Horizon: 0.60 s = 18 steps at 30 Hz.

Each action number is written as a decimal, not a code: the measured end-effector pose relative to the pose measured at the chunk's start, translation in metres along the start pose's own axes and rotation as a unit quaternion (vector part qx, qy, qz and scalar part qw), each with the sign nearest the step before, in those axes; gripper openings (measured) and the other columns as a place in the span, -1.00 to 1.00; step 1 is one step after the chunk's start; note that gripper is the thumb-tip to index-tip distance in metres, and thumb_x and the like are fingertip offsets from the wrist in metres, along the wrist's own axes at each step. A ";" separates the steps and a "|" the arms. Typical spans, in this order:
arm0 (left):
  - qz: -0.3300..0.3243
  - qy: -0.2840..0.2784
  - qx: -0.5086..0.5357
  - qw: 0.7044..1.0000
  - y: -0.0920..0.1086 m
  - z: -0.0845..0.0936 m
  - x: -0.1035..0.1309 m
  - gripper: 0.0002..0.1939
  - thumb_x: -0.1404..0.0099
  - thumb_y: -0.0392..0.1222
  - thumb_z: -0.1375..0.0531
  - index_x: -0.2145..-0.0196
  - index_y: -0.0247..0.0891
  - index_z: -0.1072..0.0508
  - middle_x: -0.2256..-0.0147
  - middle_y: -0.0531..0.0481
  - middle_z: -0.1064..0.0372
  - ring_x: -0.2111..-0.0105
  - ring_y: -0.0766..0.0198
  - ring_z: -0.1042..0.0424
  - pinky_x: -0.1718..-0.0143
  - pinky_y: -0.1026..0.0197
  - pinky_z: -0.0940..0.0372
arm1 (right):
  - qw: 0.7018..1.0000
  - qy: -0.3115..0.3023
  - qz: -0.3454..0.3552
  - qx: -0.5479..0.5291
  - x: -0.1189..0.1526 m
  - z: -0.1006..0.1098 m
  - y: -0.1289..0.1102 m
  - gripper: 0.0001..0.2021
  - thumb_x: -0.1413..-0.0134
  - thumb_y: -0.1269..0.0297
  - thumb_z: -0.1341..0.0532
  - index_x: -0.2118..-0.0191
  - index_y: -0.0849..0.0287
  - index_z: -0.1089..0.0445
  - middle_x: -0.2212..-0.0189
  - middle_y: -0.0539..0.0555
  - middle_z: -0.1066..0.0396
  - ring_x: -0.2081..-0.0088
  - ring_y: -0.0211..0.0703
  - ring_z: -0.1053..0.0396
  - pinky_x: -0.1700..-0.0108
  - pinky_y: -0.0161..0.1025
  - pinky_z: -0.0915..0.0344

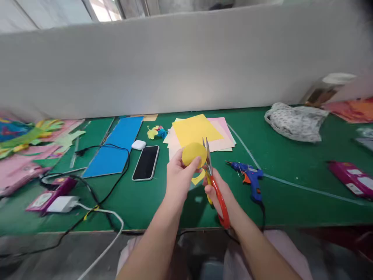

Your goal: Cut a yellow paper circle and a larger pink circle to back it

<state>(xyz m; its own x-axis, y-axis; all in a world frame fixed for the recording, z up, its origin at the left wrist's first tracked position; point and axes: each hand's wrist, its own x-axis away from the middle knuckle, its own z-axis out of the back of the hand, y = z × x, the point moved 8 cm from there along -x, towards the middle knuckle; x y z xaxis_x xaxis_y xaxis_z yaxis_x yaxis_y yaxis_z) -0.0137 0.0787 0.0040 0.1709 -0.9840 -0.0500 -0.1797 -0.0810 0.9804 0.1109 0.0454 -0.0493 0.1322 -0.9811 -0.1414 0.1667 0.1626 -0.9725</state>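
Between the thumb and fingers of my left hand (181,173) is a round yellow paper piece (192,154), held up over the table's near middle. My right hand (223,190) grips orange-red handled scissors (218,198), their blades pointing away from me and slightly apart at the right edge of the round piece. A curved yellow paper strip (198,177) hangs below the piece, near the blades. Just beyond my hands lies a stack of coloured paper sheets (215,136), with a yellow sheet (196,130) on top. My right fingers are partly hidden by the handles.
To the left are a phone (145,163), a white earbud case (138,145), a blue board (112,147) and tangled cables with a white plug (62,204). A blue glue gun (250,179) lies right of my hands. A patterned cloth bundle (295,121) sits farther right.
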 end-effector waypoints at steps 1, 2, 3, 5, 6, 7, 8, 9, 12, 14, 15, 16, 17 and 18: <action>-0.003 0.001 -0.001 1.000 0.001 0.000 0.000 -0.70 -0.10 -0.24 -0.35 0.17 -0.26 -0.48 0.34 0.09 -0.49 0.45 0.40 -0.47 0.50 0.40 -0.43 | 1.000 -0.005 0.003 -0.003 -0.001 0.000 0.001 -0.24 0.00 -0.42 0.01 -0.15 0.06 -0.20 0.42 0.00 -0.31 0.41 -0.17 -0.27 0.42 -0.26 -0.20; -0.005 0.002 -0.002 1.000 0.002 0.000 0.000 -0.70 -0.10 -0.24 -0.34 0.17 -0.27 -0.48 0.34 0.07 -0.49 0.45 0.39 -0.47 0.50 0.40 -0.43 | 1.000 -0.009 0.005 -0.005 -0.001 0.001 0.001 -0.24 0.01 -0.42 -0.01 -0.15 0.06 -0.20 0.42 0.00 -0.31 0.42 -0.17 -0.28 0.43 -0.26 -0.20; -0.007 0.003 -0.003 1.000 0.002 0.000 0.000 -0.69 -0.10 -0.24 -0.34 0.17 -0.28 -0.48 0.34 0.06 -0.49 0.45 0.38 -0.47 0.50 0.39 -0.43 | 1.000 -0.013 0.008 -0.007 -0.002 0.001 0.002 -0.24 0.01 -0.41 -0.02 -0.15 0.05 -0.20 0.42 0.00 -0.32 0.42 -0.17 -0.28 0.42 -0.26 -0.22; -0.009 0.007 -0.005 1.000 0.003 0.000 0.000 -0.68 -0.09 -0.24 -0.34 0.16 -0.30 -0.48 0.33 0.04 -0.49 0.44 0.36 -0.48 0.51 0.38 -0.43 | 1.000 -0.019 0.014 -0.010 -0.002 0.001 0.003 -0.23 0.02 -0.42 -0.02 -0.15 0.04 -0.19 0.41 0.00 -0.32 0.43 -0.17 -0.30 0.42 -0.25 -0.24; -0.009 0.009 -0.006 1.000 0.004 0.000 0.000 -0.67 -0.08 -0.24 -0.35 0.16 -0.30 -0.48 0.33 0.03 -0.50 0.44 0.35 -0.48 0.51 0.37 -0.43 | 1.000 -0.019 0.017 -0.011 -0.002 0.001 0.004 -0.23 0.02 -0.42 -0.01 -0.16 0.04 -0.19 0.41 0.01 -0.32 0.42 -0.17 -0.31 0.41 -0.24 -0.26; -0.010 0.011 -0.006 1.000 0.004 0.001 0.000 -0.66 -0.08 -0.24 -0.35 0.15 -0.30 -0.48 0.33 0.02 -0.50 0.44 0.35 -0.48 0.51 0.37 -0.43 | 1.000 -0.018 0.019 -0.010 -0.002 0.001 0.004 -0.23 0.01 -0.42 0.00 -0.16 0.03 -0.19 0.40 0.02 -0.32 0.41 -0.16 -0.32 0.40 -0.24 -0.27; -0.012 0.012 -0.006 1.000 0.004 0.001 0.000 -0.65 -0.08 -0.24 -0.35 0.15 -0.30 -0.48 0.33 0.02 -0.50 0.44 0.35 -0.48 0.51 0.36 -0.43 | 1.000 -0.016 0.020 -0.008 -0.002 0.001 0.005 -0.24 0.00 -0.41 0.00 -0.17 0.02 -0.19 0.39 0.02 -0.33 0.40 -0.16 -0.33 0.39 -0.24 -0.28; -0.016 0.013 -0.006 1.000 0.005 0.001 0.000 -0.65 -0.08 -0.24 -0.35 0.15 -0.30 -0.48 0.33 0.02 -0.50 0.44 0.34 -0.48 0.51 0.36 -0.44 | 1.000 -0.011 0.020 -0.005 -0.002 0.002 0.005 -0.24 0.00 -0.41 0.00 -0.17 0.02 -0.19 0.38 0.02 -0.32 0.40 -0.16 -0.33 0.40 -0.24 -0.28; -0.024 0.008 -0.006 1.000 0.006 0.001 0.000 -0.66 -0.09 -0.24 -0.35 0.15 -0.29 -0.49 0.32 0.02 -0.50 0.46 0.35 -0.49 0.50 0.37 -0.44 | 1.000 -0.004 0.015 0.000 -0.001 0.002 0.005 -0.24 0.00 -0.41 0.01 -0.15 0.04 -0.21 0.42 0.00 -0.30 0.45 -0.19 -0.29 0.43 -0.25 -0.27; -0.026 0.005 -0.006 1.000 0.006 0.000 0.000 -0.67 -0.10 -0.24 -0.34 0.15 -0.29 -0.49 0.32 0.02 -0.51 0.47 0.36 -0.49 0.49 0.37 -0.44 | 1.000 -0.005 0.012 0.003 -0.002 0.003 0.004 -0.25 -0.01 -0.40 0.01 -0.14 0.06 -0.22 0.44 -0.01 -0.29 0.46 -0.19 -0.28 0.44 -0.25 -0.26; -0.026 0.005 -0.006 1.000 0.006 -0.001 0.000 -0.67 -0.10 -0.24 -0.34 0.15 -0.29 -0.49 0.31 0.02 -0.51 0.47 0.36 -0.50 0.49 0.37 -0.45 | 1.000 -0.007 0.011 0.003 -0.002 0.003 0.003 -0.26 -0.02 -0.39 0.00 -0.14 0.06 -0.22 0.44 -0.01 -0.30 0.46 -0.19 -0.29 0.43 -0.25 -0.26; -0.026 0.005 -0.006 1.000 0.007 -0.001 0.000 -0.67 -0.09 -0.24 -0.34 0.15 -0.29 -0.49 0.32 0.02 -0.51 0.46 0.36 -0.50 0.49 0.37 -0.45 | 1.000 -0.011 0.009 0.001 -0.002 0.002 0.001 -0.27 -0.02 -0.38 -0.01 -0.14 0.07 -0.22 0.43 -0.01 -0.31 0.45 -0.19 -0.30 0.43 -0.26 -0.27; -0.025 0.007 -0.006 1.000 0.007 -0.001 0.000 -0.67 -0.09 -0.24 -0.35 0.15 -0.29 -0.49 0.32 0.02 -0.51 0.46 0.35 -0.50 0.49 0.37 -0.45 | 1.000 -0.013 0.007 -0.001 -0.002 0.003 0.000 -0.28 -0.03 -0.37 -0.02 -0.13 0.07 -0.22 0.43 -0.01 -0.32 0.45 -0.19 -0.30 0.42 -0.26 -0.27; -0.025 0.007 -0.007 1.000 0.007 -0.001 0.000 -0.67 -0.09 -0.24 -0.35 0.16 -0.29 -0.49 0.32 0.02 -0.51 0.44 0.34 -0.51 0.50 0.37 -0.45 | 1.000 -0.015 0.005 -0.004 -0.002 0.003 -0.001 -0.29 -0.03 -0.35 -0.04 -0.13 0.07 -0.22 0.43 -0.01 -0.32 0.44 -0.19 -0.31 0.41 -0.26 -0.28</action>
<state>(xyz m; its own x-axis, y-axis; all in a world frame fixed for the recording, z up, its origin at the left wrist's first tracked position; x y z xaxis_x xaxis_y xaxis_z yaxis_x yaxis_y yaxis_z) -0.0140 0.0781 0.0107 0.1931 -0.9764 -0.0966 -0.1572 -0.1279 0.9792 0.1131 0.0470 -0.0474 0.1630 -0.9758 -0.1456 0.1576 0.1714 -0.9725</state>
